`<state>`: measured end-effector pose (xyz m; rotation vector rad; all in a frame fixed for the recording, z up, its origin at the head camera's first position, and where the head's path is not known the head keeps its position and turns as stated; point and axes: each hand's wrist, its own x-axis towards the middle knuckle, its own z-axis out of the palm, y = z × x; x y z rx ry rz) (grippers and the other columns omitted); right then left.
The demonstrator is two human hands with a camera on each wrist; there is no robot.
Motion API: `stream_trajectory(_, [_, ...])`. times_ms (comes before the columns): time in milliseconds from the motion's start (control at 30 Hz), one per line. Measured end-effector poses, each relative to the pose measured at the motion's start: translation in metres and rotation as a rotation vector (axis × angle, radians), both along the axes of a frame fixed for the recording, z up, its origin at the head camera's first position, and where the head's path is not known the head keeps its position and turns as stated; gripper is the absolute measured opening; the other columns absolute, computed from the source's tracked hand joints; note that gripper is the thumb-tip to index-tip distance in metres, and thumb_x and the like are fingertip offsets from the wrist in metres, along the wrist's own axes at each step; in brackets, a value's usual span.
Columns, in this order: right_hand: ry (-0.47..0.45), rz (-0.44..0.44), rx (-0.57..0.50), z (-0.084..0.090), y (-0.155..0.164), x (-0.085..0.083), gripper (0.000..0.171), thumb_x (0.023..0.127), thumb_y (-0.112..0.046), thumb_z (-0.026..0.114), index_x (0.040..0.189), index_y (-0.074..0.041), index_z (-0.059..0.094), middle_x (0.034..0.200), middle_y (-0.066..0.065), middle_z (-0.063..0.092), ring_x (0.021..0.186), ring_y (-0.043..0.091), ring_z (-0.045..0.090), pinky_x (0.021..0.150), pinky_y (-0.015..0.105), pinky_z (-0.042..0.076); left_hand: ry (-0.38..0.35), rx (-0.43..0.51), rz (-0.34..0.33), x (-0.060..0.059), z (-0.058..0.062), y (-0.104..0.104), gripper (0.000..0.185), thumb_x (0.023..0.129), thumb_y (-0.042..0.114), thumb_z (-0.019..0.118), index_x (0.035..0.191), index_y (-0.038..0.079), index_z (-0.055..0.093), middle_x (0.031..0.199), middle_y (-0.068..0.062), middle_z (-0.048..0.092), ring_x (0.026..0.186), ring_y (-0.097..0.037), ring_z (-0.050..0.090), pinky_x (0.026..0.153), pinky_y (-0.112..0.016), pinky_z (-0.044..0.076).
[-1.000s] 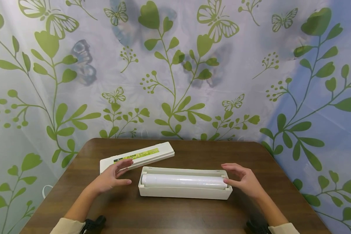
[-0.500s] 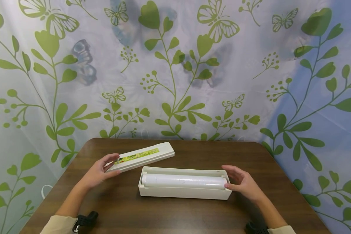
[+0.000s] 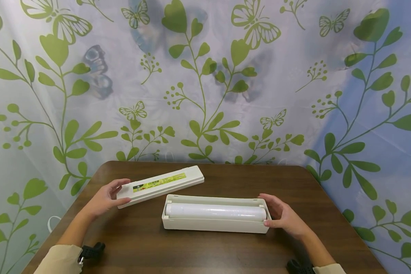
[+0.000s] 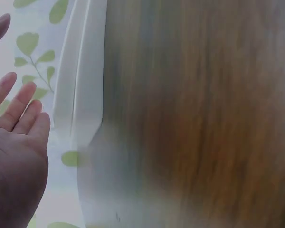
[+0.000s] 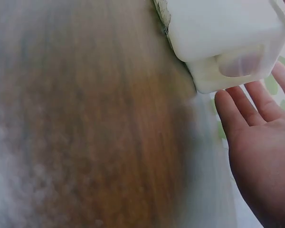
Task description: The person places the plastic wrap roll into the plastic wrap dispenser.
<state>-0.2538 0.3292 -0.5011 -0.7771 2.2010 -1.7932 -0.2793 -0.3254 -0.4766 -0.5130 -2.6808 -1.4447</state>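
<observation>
A long white box (image 3: 215,225) lies on the table with a roll of cling film (image 3: 215,212) inside. Behind it, to the left, its slim white lid (image 3: 178,183) lies at a slant, a yellow-green label on top. My left hand (image 3: 104,197) is at the lid's left end, thumb in front and fingers behind, the fingers straight in the left wrist view. At the box's right end is my right hand (image 3: 287,217), its thumb at the front corner and fingertips at the back corner. In the right wrist view its fingers extend straight beside the box end.
The brown wooden table (image 3: 205,251) has rounded far corners. A pale curtain (image 3: 205,95) with green leaves and butterflies hangs right behind it. Black straps (image 3: 93,251) circle both wrists below beige sleeves.
My left hand has moved left along the lid to its left end. My right thumb has slid slightly down to the box's front corner. The box and lid stay in place.
</observation>
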Motion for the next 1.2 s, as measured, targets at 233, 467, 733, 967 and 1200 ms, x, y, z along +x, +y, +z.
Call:
stream_trajectory(233, [-0.034,0.01,0.019,0.002,-0.001,0.0,0.088,0.086,0.001,0.077,0.158,-0.002,0.027,0.158,0.031,0.033,0.132,0.004,0.053,0.103,0.019,0.048,0.028,-0.123,0.037,-0.011,-0.005,-0.016,0.077,0.083,0.03,0.087,0.145,0.001,0.05,0.148,-0.021,0.053,0.14,-0.04,0.042,0.099,0.002,0.026])
stream_trajectory(467, [-0.045,0.03,0.01,0.002,-0.001,0.0,0.091,0.084,0.002,0.078,0.158,0.001,0.025,0.156,0.032,0.033,0.13,0.003,0.054,0.101,0.023,0.051,0.02,-0.128,0.012,-0.019,-0.01,-0.023,0.081,0.08,0.028,0.089,0.144,-0.002,0.049,0.148,-0.024,0.049,0.143,-0.046,0.036,0.098,0.006,0.02])
stream_trajectory(733, [-0.087,0.046,0.008,0.001,0.0,-0.001,0.094,0.084,0.002,0.078,0.158,0.002,0.021,0.156,0.029,0.035,0.13,0.003,0.054,0.098,0.029,0.054,-0.037,-0.246,-0.005,-0.025,-0.013,-0.028,0.091,0.078,0.033,0.09,0.15,0.004,0.044,0.15,-0.023,0.043,0.139,-0.043,0.042,0.114,-0.048,0.04])
stream_trajectory(967, [-0.098,0.051,-0.003,-0.002,0.0,-0.001,0.093,0.085,0.002,0.077,0.158,0.004,0.02,0.154,0.017,0.043,0.129,0.005,0.055,0.097,0.031,0.056,-0.052,-0.247,-0.024,-0.028,-0.017,-0.032,0.093,0.077,0.032,0.09,0.151,0.002,0.042,0.148,-0.024,0.046,0.129,-0.042,0.052,0.094,-0.027,0.048])
stream_trajectory(1200, [-0.091,0.049,-0.003,-0.005,0.001,-0.002,0.092,0.085,0.004,0.077,0.157,0.007,0.019,0.153,0.019,0.043,0.126,0.006,0.057,0.095,0.032,0.057,-0.028,-0.264,-0.03,-0.03,-0.019,-0.034,0.094,0.075,0.032,0.092,0.149,-0.001,0.043,0.146,-0.024,0.049,0.13,-0.041,0.052,0.096,-0.023,0.047])
